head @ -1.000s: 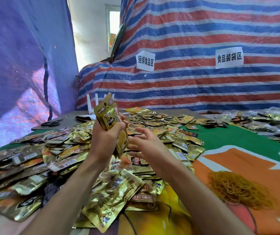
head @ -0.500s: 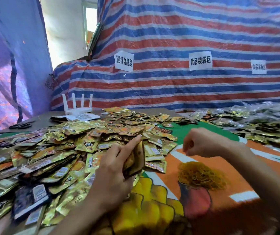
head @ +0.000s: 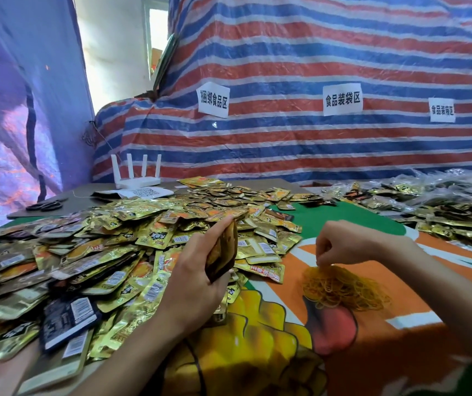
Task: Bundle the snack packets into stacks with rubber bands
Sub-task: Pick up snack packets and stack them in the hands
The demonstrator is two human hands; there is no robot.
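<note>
Step in hand: fetching a band. Left hand [head: 197, 277] grip holds the stack of packets [head: 221, 251] upright above the worktop [head: 417, 284]. Right hand [head: 343, 243] grip pinches the rubber band pile [head: 346, 288]. Next move likely calls for freeing a single band.

Your stack of packets [head: 223, 251] stands on edge in your left hand [head: 197, 275] — dark and gold foil, pressed flat together. The loose snack packets [head: 109, 247] sprawl in a shiny heap from 9 to 12 o'clock. At 2 o'clock lies the tangle of yellow rubber bands [head: 346, 290] — your right hand [head: 340, 244] pinches strands at its top.
</note>
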